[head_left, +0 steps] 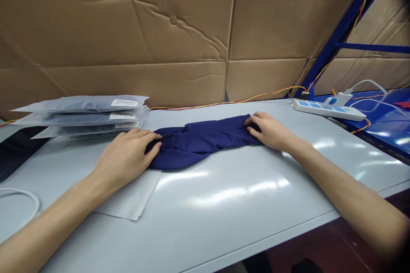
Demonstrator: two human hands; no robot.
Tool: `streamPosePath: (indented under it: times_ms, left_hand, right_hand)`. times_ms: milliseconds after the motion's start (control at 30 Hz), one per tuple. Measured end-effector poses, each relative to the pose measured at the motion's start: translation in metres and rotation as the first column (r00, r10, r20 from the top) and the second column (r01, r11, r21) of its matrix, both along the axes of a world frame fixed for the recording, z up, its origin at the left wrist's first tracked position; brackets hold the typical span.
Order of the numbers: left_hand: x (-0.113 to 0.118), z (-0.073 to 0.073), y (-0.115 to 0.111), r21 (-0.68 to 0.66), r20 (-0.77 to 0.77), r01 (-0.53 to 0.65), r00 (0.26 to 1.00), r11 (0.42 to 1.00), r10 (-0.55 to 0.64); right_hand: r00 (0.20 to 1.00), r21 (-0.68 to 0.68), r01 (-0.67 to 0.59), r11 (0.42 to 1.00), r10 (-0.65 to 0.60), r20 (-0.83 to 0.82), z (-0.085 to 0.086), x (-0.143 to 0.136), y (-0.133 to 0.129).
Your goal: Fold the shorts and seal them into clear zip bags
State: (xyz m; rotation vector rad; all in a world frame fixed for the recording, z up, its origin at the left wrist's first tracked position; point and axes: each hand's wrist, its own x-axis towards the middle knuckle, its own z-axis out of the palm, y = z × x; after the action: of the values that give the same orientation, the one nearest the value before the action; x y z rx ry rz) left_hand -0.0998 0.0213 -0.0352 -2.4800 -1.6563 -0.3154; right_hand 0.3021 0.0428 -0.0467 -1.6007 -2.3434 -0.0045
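A navy-blue folded garment [205, 140] lies in a long strip across the table. My left hand [133, 153] has its thumb and fingers closed on the garment's left end. At the other end my right hand [267, 130] grips the cloth between thumb and fingers. What kind of garment it is I cannot tell. Under my left forearm lies a flat frosted plastic bag [131, 198], partly covered by my hand and the cloth.
Stacked frosted bags [86, 104] with white labels stand at the back left. A power strip [328, 110] with a plugged-in charger sits at the back right. Cardboard [179, 42] walls the back, beside a blue metal frame [333, 42]. A white cable [32, 198] curls at the left.
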Motion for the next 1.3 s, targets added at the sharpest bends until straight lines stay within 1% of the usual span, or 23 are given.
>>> streamPosePath:
  times_ms: [67,133,233,300,333,367,433,500,567,633,767,833,967,1067,1167,1233,1300]
  left_hand:
    - [0.0,0.003,-0.002,-0.024,0.04,-0.017,0.999,1.0,0.018]
    - [0.0,0.007,-0.002,-0.035,0.087,-0.068,0.994,0.997,0.07]
    - [-0.001,0.012,-0.002,-0.029,0.116,-0.228,0.966,0.973,0.229]
    - [-0.004,0.013,0.001,-0.059,0.086,-0.325,0.94,0.944,0.329]
    - [-0.007,0.012,0.003,-0.081,0.063,-0.347,0.934,0.934,0.352]
    - [-0.01,0.01,0.005,-0.099,0.044,-0.349,0.934,0.932,0.354]
    - [-0.017,0.005,0.01,-0.11,0.032,-0.31,0.948,0.944,0.315]
    - [-0.02,0.0,0.014,-0.071,0.058,-0.274,0.959,0.959,0.279]
    - [-0.02,0.0,0.016,-0.048,0.083,-0.259,0.961,0.965,0.263]
    - [-0.014,0.005,0.013,-0.081,0.111,-0.271,0.954,0.959,0.279]
    - [-0.001,0.022,0.003,-0.191,0.176,-0.369,0.899,0.91,0.401]
    - [0.003,0.03,-0.001,-0.212,0.218,-0.39,0.875,0.896,0.433]
    - [0.01,0.045,-0.002,-0.206,0.327,-0.4,0.832,0.893,0.448]
    - [0.024,0.057,0.002,-0.191,0.385,-0.37,0.823,0.909,0.417]
    - [0.05,0.068,0.009,-0.173,0.441,-0.275,0.837,0.946,0.324]
    - [0.073,0.07,0.015,-0.172,0.491,-0.216,0.827,0.961,0.273]
    - [0.095,0.066,0.02,-0.188,0.507,-0.145,0.833,0.971,0.223]
  right_hand:
    - [0.999,-0.012,0.014,1.0,-0.015,-0.032,0.001,0.0,0.001]
    - [0.997,-0.008,0.037,0.999,-0.038,-0.073,0.001,-0.001,0.003]
    - [0.986,0.045,0.109,0.993,-0.102,-0.134,0.0,-0.002,0.008]
    - [0.974,0.078,0.187,0.979,-0.175,-0.144,-0.003,-0.002,0.013]
    - [0.967,0.083,0.229,0.97,-0.217,-0.136,-0.006,-0.001,0.016]
    - [0.959,0.079,0.267,0.96,-0.257,-0.12,-0.008,0.0,0.018]
    - [0.949,0.054,0.309,0.95,-0.304,-0.079,-0.014,0.003,0.022]
    - [0.952,0.035,0.304,0.952,-0.302,-0.056,-0.018,0.005,0.025]
    - [0.959,0.029,0.278,0.96,-0.275,-0.073,-0.02,0.006,0.025]
    - [0.961,0.032,0.254,0.967,-0.249,-0.118,-0.019,0.005,0.025]
    - [0.961,0.034,0.215,0.976,-0.205,-0.186,-0.013,0.0,0.02]
    - [0.958,0.032,0.226,0.974,-0.216,-0.189,-0.009,-0.002,0.019]
    - [0.954,0.004,0.259,0.966,-0.255,-0.156,-0.004,-0.003,0.017]
    - [0.966,0.038,0.241,0.97,-0.236,-0.106,-0.002,-0.003,0.014]
    - [0.978,0.093,0.201,0.975,-0.195,-0.07,0.001,-0.006,0.011]
    - [0.981,0.103,0.183,0.978,-0.174,-0.092,0.002,-0.008,0.009]
    - [0.973,0.093,0.188,0.978,-0.172,-0.156,0.003,-0.009,0.009]
